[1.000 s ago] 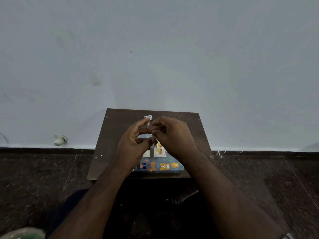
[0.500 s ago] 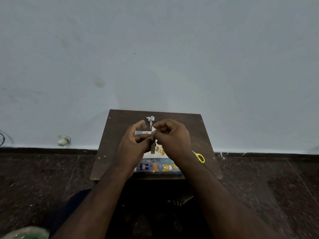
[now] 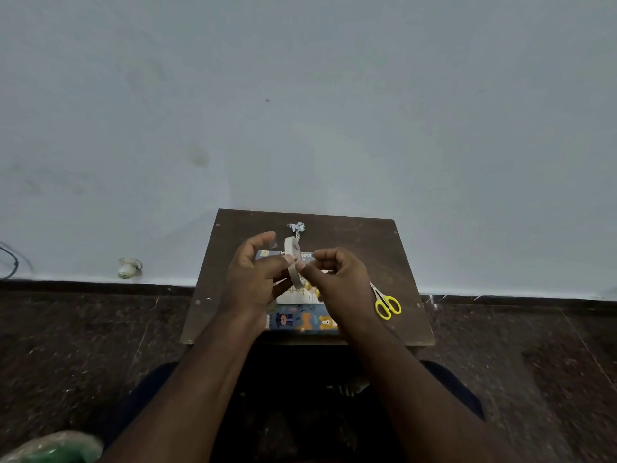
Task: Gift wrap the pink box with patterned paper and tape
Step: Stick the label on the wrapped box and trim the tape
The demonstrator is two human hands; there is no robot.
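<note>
My left hand (image 3: 255, 279) holds a roll of clear tape (image 3: 293, 265) upright on its edge, thumb against the rim. My right hand (image 3: 337, 275) pinches at the roll's right side with thumb and fingertip. Both hands hover above the box wrapped in blue animal-patterned paper (image 3: 302, 320), which lies on the small brown table (image 3: 364, 242). The hands hide most of the box's top; a pale patch with yellow dots shows between them.
Yellow-handled scissors (image 3: 385, 304) lie on the table to the right of the box. A small crumpled scrap of paper (image 3: 296, 227) sits near the table's far edge. Pale wall behind, dark speckled floor around, a white fitting (image 3: 128, 268) at the skirting left.
My hands have drawn slightly apart. The tape roll now shows upright between them, and the scissors have come into sight at the right.
</note>
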